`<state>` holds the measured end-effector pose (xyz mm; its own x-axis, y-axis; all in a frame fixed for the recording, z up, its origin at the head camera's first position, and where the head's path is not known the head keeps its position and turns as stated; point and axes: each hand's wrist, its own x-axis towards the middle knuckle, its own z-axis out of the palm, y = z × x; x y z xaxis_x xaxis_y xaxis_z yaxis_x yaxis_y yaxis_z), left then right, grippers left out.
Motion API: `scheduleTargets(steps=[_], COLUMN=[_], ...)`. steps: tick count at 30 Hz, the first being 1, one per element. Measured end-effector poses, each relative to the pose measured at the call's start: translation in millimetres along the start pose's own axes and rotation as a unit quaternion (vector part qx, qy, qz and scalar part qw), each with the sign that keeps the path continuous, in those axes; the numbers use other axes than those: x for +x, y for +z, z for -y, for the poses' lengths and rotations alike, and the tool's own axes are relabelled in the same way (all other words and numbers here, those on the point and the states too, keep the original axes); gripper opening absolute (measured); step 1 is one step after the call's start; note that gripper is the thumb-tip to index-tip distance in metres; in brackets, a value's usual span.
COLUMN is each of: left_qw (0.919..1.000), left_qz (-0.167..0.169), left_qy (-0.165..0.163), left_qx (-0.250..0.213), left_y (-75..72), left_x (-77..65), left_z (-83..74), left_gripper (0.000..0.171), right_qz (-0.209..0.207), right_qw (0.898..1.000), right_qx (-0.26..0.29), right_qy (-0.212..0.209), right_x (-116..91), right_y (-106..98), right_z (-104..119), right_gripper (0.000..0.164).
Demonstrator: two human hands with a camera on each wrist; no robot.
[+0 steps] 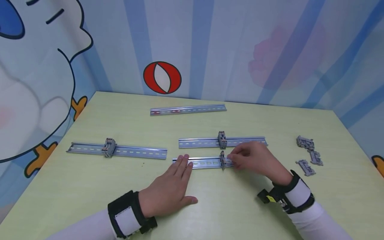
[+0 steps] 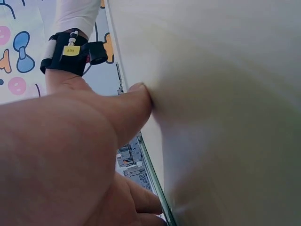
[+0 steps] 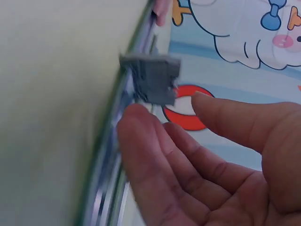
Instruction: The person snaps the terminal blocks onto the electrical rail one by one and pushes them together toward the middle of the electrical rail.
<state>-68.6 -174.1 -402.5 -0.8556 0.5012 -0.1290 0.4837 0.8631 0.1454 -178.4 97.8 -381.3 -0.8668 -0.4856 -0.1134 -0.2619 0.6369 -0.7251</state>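
Left hand [image 1: 168, 190] flat, right hand [image 1: 255, 159] loosely parted, at the near rail [image 1: 207, 163]

Shiny ribbed metal, long and narrow, with a row of pale slots. At its left end, straight fingers pressed flat; at its right part, curved fingers with a wide gap between thumb and index. Upright across the rail, just left of the right fingertips, a thin grey block [image 1: 222, 160], plastic-looking and jagged in outline. Impossible to tell, through blur, whether touched.

Just behind, a middle rail [image 1: 198, 143] with a thicker block [image 1: 222, 140]; to the left, a left rail [image 1: 141, 152] with another chunky block [image 1: 109, 147]; farthest back, a bare far rail [image 1: 198, 109] with reddish patches. Near the right edge, notched loose blocks [image 1: 305, 142], lying flat.

Underneath, a smooth, pale yellow-green tabletop [image 1: 90, 186]. Behind, a blue-striped backdrop [image 1: 234, 50] with a red-and-white ball print [image 1: 162, 77].
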Motion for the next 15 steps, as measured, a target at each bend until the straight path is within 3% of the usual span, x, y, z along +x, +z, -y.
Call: scheduleTargets(steps=[10,15], left_qw=[1.0000,1.0000], left_qz=[-0.004,-0.001], left_qy=[0.002,0.002], left_qx=[0.002,0.005], left_y=[-0.5,-0.9], left_x=[0.3,-0.1], left_z=[-0.2,-0.5], left_gripper=[0.091,0.091], right_qz=[-0.054,-0.098], right_qw=[0.996,0.986], right_qx=[-0.075,-0.136], right_qy=[0.000,-0.002], right_x=[-24,-36], right_y=[-47,-69], right_z=[-2,-4], right_gripper=[0.031,0.035])
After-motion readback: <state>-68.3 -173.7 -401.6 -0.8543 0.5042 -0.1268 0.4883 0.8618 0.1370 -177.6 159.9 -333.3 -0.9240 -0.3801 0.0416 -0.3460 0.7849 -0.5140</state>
